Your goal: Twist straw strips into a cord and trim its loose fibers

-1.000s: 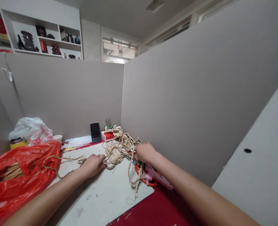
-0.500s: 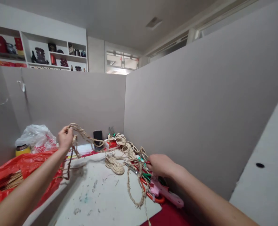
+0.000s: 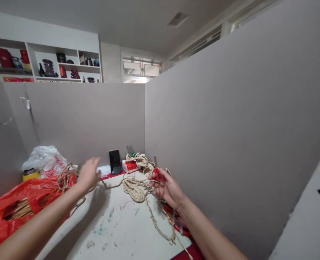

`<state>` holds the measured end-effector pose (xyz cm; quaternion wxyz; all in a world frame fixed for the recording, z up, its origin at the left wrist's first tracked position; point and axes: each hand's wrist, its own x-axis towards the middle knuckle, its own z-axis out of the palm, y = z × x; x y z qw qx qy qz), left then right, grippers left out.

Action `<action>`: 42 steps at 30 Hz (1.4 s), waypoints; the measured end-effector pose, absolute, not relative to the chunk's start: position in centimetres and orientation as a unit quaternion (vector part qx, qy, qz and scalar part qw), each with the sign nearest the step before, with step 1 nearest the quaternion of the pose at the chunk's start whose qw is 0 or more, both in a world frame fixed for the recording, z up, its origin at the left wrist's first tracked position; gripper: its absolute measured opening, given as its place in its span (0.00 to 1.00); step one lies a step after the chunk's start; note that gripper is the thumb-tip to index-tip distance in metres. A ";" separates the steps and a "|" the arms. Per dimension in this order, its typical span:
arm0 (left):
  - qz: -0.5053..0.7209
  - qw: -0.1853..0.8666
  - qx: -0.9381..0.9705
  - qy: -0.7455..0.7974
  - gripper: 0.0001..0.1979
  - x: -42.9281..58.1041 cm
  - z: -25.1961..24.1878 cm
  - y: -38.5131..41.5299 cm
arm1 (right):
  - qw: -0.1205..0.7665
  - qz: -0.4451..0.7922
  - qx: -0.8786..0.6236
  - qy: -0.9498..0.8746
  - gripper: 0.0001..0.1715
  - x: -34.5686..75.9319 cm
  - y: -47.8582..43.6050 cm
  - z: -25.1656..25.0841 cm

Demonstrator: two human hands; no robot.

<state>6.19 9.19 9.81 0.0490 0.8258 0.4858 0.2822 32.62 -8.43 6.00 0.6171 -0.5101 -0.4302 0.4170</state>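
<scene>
Right of centre in the lower half of the frame, I have the right hand (image 3: 166, 189) turned partly palm up, its fingers half curled around red-handled scissors (image 3: 157, 174) whose narrow metal tip points up. Left of centre, the left hand (image 3: 88, 175) is raised above the table (image 3: 127, 225), loosely open with its fingers blurred; I can see nothing gripped in it.

At lower centre, a flattened coil of rope (image 3: 134, 190) lies on the table, between my two hands. From beside it a strand runs left toward the left hand, and a rope bunch (image 3: 64, 178) rests on the edge of the red bag (image 3: 37, 187) at lower left. More rope trails below the right hand toward the bottom edge.

That red bag gapes, showing me thin brown sticks (image 3: 20, 209) inside. Behind it sit a whitish bag (image 3: 47, 160) with red print, contents unclear to me, and a yellow jar (image 3: 30, 176) with a dark top. Near the centre, loops of rope lie against a red-and-white box (image 3: 131, 166), just right of a phone (image 3: 115, 162). At upper left, a shelf unit (image 3: 78, 65) holds vases and boxes.
</scene>
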 end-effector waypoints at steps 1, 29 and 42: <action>0.249 0.075 0.836 0.484 0.21 8.3 8.2 8.6 | 0.634 0.428 -0.489 -0.418 0.22 32.5 -8.1 5.5; 0.240 0.653 0.657 0.292 0.20 14.0 4.5 3.4 | 0.702 0.394 -0.466 -0.368 0.21 28.2 -6.7 -0.4; 0.339 0.659 0.615 0.271 0.20 15.4 2.8 2.6 | 0.730 0.383 -0.442 -0.353 0.18 28.6 -6.0 -1.4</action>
